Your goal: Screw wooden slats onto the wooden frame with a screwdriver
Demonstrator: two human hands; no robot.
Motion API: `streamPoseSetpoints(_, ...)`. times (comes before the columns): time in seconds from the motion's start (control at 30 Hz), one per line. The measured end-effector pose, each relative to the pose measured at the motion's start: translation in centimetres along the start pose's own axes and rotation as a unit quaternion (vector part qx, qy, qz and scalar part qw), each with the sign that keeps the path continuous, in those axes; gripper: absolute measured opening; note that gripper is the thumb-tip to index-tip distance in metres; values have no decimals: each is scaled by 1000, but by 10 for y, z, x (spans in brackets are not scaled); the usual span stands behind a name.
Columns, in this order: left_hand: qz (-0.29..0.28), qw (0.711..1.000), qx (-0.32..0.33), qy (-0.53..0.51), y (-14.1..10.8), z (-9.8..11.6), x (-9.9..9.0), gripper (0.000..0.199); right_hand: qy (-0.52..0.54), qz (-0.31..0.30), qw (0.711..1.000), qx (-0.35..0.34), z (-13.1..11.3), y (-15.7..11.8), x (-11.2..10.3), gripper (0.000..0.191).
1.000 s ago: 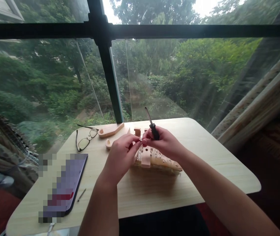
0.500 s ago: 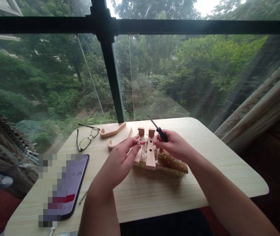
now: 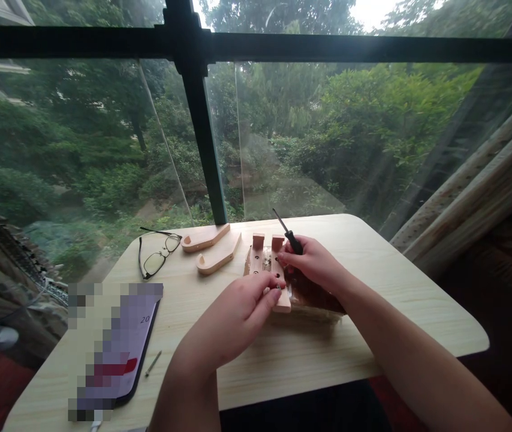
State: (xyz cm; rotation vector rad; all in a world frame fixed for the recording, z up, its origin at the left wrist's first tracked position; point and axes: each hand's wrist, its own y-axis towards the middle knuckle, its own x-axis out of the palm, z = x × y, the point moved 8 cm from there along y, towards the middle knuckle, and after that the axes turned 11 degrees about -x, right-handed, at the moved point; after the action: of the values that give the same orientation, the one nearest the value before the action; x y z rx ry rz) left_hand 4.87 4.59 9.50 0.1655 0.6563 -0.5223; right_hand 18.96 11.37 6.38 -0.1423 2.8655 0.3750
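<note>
My right hand is closed around a black-handled screwdriver, its shaft tilted up and away to the left. The fingertips of that hand are at the upper part of a wooden piece with holes. Lower on this piece, my left hand pinches a small metal screw between thumb and finger. To the left lies a second wooden piece, alongside the first and partly hidden by my left hand. Both rest on a brown, plastic-wrapped block.
Two hook-ended wooden pieces, one behind and one in front, lie on the table beside eyeglasses. Farther left is a phone with a cable. A loose screw lies beside it. The window stands behind the table.
My left hand has moved right and nearer, from the left wooden piece to the lower part of the right one. My right hand keeps the screwdriver, nearly in place.
</note>
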Motion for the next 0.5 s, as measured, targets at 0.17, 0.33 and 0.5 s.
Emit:
streamPoseSetpoints(0.17,0,999,5,-39,-1,-5,-3,26,2,-21,1000,20,3,3,-2,24)
streamPoseSetpoints(0.33,11,998,-4,-58,-1,-15,-9,30,-23,-23,999,14,3,5,0,25)
streamPoseSetpoints(0.5,-22,998,-4,-61,1,-14,-4,29,-54,-25,998,5,2,5,1,24)
